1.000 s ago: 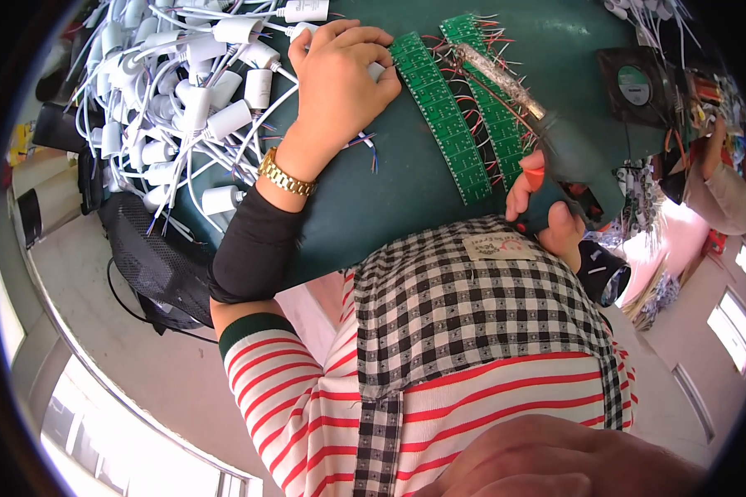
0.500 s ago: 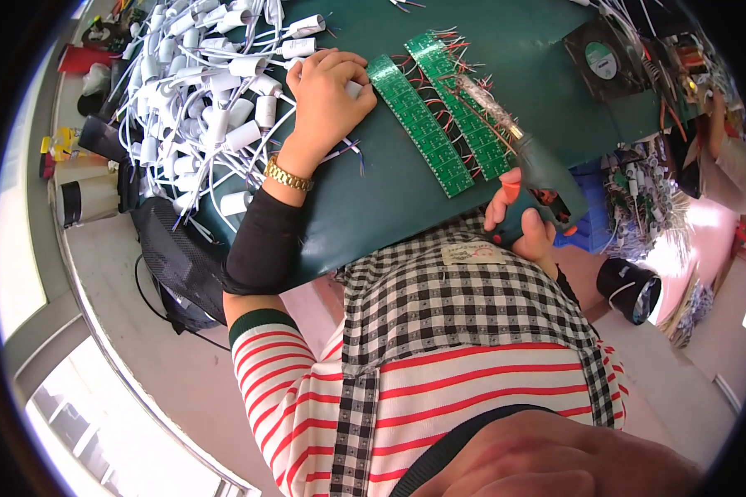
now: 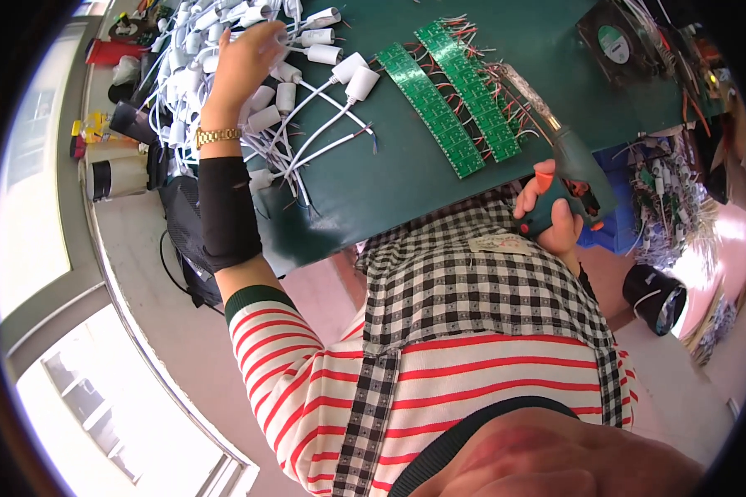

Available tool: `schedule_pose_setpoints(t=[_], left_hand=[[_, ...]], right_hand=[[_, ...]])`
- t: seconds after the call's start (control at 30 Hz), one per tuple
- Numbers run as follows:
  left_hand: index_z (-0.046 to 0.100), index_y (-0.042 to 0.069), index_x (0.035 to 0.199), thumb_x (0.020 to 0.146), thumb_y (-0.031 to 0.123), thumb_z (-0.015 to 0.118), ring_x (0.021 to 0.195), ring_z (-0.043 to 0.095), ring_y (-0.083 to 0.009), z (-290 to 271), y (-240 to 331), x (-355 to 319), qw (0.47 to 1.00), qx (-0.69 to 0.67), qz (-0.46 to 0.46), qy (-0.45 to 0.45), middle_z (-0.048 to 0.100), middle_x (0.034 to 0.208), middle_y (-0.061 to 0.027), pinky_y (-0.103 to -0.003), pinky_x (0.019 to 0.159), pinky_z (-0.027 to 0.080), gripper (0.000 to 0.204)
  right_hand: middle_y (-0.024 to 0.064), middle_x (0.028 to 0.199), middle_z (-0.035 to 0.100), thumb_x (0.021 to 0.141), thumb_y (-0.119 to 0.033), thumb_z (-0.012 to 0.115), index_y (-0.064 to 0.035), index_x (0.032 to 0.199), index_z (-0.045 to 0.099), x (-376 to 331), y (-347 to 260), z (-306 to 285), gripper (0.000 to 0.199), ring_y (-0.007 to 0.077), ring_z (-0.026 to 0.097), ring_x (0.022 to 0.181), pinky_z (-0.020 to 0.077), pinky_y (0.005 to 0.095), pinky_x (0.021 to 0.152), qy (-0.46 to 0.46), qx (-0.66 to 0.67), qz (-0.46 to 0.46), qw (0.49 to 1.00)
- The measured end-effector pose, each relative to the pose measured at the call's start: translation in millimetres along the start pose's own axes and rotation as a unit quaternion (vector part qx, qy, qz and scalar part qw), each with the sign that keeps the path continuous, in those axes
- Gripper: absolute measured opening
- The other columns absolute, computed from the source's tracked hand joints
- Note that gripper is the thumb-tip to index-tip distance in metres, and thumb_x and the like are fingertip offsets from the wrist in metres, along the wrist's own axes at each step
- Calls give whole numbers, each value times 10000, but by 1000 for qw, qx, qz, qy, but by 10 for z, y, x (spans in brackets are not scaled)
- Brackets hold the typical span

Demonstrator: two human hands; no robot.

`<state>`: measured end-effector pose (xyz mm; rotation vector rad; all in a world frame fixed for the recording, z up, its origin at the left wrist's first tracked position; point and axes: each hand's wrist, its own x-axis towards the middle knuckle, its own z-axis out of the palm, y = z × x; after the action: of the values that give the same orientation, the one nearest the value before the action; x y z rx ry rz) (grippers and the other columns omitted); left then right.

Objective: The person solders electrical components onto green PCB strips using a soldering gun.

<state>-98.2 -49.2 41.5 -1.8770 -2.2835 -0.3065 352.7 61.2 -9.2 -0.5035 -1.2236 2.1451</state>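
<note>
Dark green table, upper frame: white corded sockets piled upper left, two green circuit strips centre, black fan upper right.

My left hand has moved left, off the green boards, into the pile of white plugs. My right hand has lifted the glue gun.

Green worktable, pinkish floor, bright window at left.
</note>
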Motion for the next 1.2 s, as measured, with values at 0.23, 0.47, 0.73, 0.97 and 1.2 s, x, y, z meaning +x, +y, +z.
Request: schedule_pose_setpoints(t=[0.23,0.47,0.73,0.97,1.2], left_hand=[[671,-2,944,749,-23,695,739,614,-145,-762,852,156,940,-239,9,242,679,868,-86,-247,669,487,198],[673,43,823,730,32,663,681,597,-216,-137,1709,33,938,-343,-54,24,646,772,-99,-295,649,469,95],[702,108,730,649,157,704,1128,380,-342,621,1653,-98,979,-129,-135,84,555,1159,-43,-490,909,277,94],[651,79,691,669,118,640,1187,405,-384,638,1651,-38,973,-166,-133,89,612,1120,-62,-486,970,307,46],[634,58,677,682,123,611,1220,414,-390,661,1680,-34,967,-186,-149,89,643,1135,-50,-472,993,328,69]], right_hand=[[119,748,514,878,-393,543,58,1222,399,79,31,22,585,191,532,610,458,296,559,-5,-45,-7,999],[84,745,522,902,-393,532,10,1215,441,228,-46,104,519,159,540,634,456,293,583,-45,-44,3,998],[60,758,544,931,-317,510,-31,1263,457,278,54,113,441,136,548,645,440,277,605,-117,-59,20,991],[53,764,552,934,-296,506,-31,1274,452,368,21,226,435,133,562,658,442,281,590,-111,-49,40,992],[70,738,513,886,-443,562,9,1213,442,442,9,300,571,167,558,643,472,297,596,-78,-77,77,991]])
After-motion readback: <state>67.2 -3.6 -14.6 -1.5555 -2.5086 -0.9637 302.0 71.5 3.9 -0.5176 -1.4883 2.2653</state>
